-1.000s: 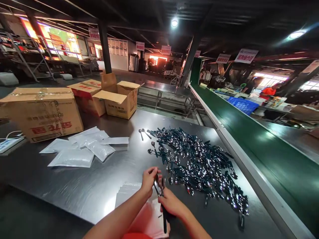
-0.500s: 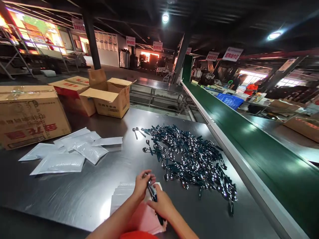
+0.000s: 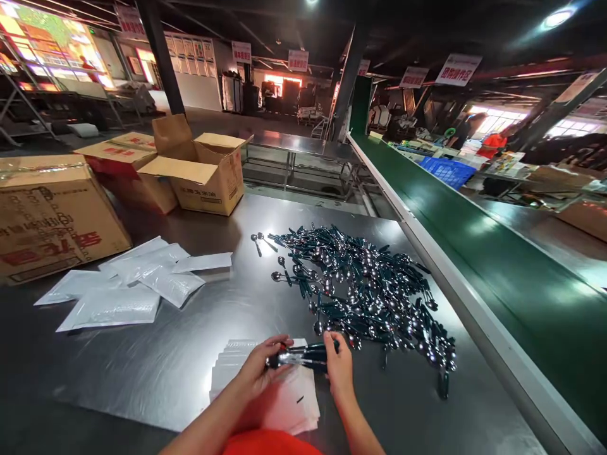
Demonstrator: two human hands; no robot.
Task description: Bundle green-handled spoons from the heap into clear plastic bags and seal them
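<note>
A bundle of dark-handled spoons (image 3: 303,357) is spanning the gap between two hands, lying sideways over a stack of pale bags (image 3: 284,404)! The left hand (image 3: 262,365) is curling round the shiny bowl end; the right hand (image 3: 338,361) is gripping the handle end, thumb on top. Just beyond, a big pile of spoons (image 3: 365,284) is glinting across the metal bench (image 3: 190,373), a few strays lying at its left edge. Over on the left, plump white packets (image 3: 128,281) are overlapping in a heap, their contents staying hidden. Behind them, three cartons are lining up: a taped carton (image 3: 52,221) is leaning, a red-sided carton (image 3: 128,174) is sitting shut, and an open carton (image 3: 203,189) is spreading its flaps, its depths escaping this angle. A green conveyor (image 3: 455,224) is running alongside on the right, and past it a blue basket (image 3: 448,172) is standing.
</note>
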